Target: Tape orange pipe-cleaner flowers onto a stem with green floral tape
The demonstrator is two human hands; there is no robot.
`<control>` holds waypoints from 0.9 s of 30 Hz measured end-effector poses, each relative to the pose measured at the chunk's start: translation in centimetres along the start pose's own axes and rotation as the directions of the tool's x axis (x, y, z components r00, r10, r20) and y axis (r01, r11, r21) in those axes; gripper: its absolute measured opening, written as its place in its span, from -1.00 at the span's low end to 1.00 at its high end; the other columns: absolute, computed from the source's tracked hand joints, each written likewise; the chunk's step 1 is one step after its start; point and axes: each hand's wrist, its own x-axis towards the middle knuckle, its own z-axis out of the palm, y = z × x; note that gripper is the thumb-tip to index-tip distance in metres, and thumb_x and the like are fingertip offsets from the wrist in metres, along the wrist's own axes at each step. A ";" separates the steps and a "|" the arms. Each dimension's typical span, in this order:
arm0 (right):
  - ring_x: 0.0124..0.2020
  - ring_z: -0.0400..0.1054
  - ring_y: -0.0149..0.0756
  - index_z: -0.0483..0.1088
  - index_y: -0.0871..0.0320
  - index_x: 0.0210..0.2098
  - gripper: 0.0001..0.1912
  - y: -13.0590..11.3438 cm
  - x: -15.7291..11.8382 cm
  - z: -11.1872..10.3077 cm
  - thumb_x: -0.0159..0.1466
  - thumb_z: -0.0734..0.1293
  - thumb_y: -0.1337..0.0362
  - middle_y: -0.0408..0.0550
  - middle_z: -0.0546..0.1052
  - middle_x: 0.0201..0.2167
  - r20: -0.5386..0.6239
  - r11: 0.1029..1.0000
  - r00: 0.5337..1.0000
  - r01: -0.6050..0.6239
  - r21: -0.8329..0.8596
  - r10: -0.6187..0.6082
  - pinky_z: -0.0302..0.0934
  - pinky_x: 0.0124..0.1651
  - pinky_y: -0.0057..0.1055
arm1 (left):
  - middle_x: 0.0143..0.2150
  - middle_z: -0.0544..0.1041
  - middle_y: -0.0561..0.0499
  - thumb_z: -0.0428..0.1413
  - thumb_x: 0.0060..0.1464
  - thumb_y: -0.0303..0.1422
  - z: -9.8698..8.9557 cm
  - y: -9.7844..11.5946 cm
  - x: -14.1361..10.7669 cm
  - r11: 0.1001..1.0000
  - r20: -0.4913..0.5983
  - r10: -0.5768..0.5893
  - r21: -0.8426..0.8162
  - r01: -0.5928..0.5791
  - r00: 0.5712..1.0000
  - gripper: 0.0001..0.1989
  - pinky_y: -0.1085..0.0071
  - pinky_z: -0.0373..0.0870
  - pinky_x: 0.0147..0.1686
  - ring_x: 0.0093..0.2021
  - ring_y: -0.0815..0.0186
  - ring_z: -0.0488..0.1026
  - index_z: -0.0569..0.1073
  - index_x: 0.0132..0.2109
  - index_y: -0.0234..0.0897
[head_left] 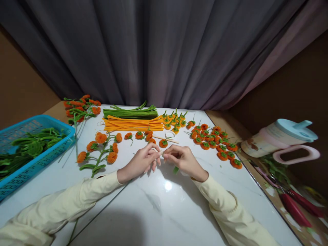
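Two bare hands meet above a glossy white marble-patterned surface [143, 212], between cream sleeves. The left hand [140, 162] and right hand [184, 160] have thumb and forefinger pinched, tips almost meeting, seemingly on a small pale piece [161, 154] too tiny to identify or give an axis. A short fuzzy green strip [175, 169] shows beneath the right hand, its long axis slanting down to the left.

Red-handled tools [294, 208] lie at the right edge. To the left, a blue openwork plastic basket [38, 160] holds fuzzy green leaves [36, 141]; beside it, an orange-flowered branch [98, 153] points its stem toward the wearer.

Just beyond the hands are a white ring [170, 135] and a thin wooden stick [171, 140]. Orange fuzzy flowers [210, 138] cluster to the right, near a blue-lidded pale cup [279, 136] with a brown printed figure.

Farther off, orange-yellow strips [133, 123] lie crosswise, green strips [130, 112] behind them, yellow-orange flowers [175, 120] to their right and an orange-flowered bunch [82, 109] to their left. A grey curtain [153, 51] hangs behind.
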 end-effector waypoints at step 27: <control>-0.62 0.09 -0.56 0.34 0.19 -0.41 -0.75 0.1 0.1 0.1 0.20 0.32 0.11 -0.07 0.42 -0.33 0.059 0.998 0.997 0.044 0.038 -0.046 -0.02 -0.62 -0.57 | -0.58 0.28 0.19 0.01 0.13 -0.15 0.0 0.5 -0.2 0.998 -0.006 0.022 -0.067 -0.022 1.000 -0.73 0.59 -0.01 -0.68 -0.65 0.54 0.09 0.24 -0.32 -0.29</control>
